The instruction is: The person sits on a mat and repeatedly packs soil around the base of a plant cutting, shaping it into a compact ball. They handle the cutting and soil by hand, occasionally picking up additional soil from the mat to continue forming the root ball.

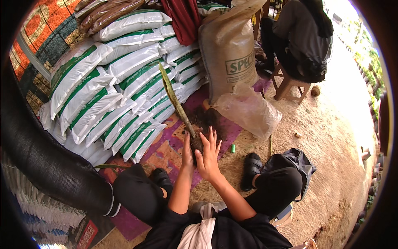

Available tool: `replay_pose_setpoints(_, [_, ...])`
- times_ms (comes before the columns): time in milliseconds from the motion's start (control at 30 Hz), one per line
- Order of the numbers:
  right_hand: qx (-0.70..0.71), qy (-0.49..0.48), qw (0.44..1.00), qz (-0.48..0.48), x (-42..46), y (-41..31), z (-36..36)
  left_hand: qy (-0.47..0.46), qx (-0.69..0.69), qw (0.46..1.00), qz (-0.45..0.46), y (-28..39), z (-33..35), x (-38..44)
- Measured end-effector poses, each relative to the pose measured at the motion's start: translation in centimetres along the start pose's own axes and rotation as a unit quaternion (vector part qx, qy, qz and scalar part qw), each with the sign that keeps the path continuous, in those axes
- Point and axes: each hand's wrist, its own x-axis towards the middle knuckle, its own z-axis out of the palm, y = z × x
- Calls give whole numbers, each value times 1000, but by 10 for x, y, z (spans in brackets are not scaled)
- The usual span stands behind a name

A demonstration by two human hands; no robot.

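Between my two palms stands a long-leafed plant, likely a snake plant, its single narrow leaf tilted away to the upper left. My left hand presses flat along the left side of its dark, soil-covered root ball. From the right, my right hand cups the same clump with fingers spread forward. The underside of the clump is partly hidden by my hands. Loose dark soil lies just beyond my fingertips on a purple and orange patterned sheet.
White-and-green filled bags are stacked at left. Ahead stand a large woven sack and a crumpled clear plastic bag. A person sits on a brown stool. A green cylinder and black plastic bag lie right.
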Motion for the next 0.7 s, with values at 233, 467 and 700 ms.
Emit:
replay_pose_setpoints(233, [-72,-12,997,-12,-3,-3,3,-22,76,996,50,2,-10,-1])
replay_pose_setpoints(467, [-6,42,999,-22,-5,0,9,9,-60,998,-7,-2,-11,1])
replay_pose_setpoints(700, [1,26,999,-23,-7,6,15,-29,44,998,40,-7,-32,9])
